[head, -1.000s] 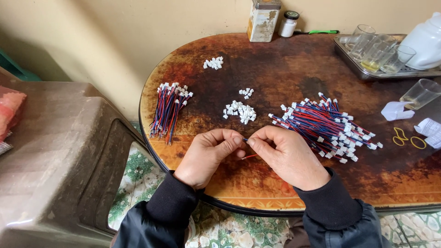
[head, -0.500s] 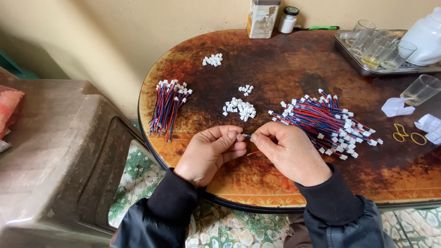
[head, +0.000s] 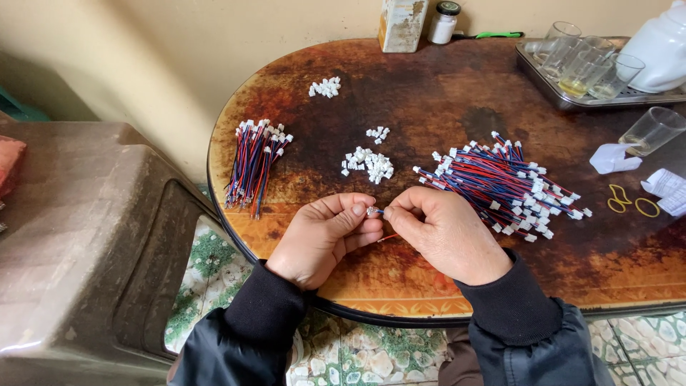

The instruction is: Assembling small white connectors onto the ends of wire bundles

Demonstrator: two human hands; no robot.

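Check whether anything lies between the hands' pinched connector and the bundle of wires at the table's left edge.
Nothing visible does. The left hand and right hand pinch the small white connector; bare table runs from there to the left bundle.

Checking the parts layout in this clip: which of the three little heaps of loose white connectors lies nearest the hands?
The largest heap of white connectors, just above the left hand and right hand. The small cluster lies beyond it; the far heap is near the wall.

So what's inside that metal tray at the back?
The metal tray holds several clear drinking glasses, some with a little yellowish liquid. A white jug covers its right end, so anything beneath or behind it is hidden.
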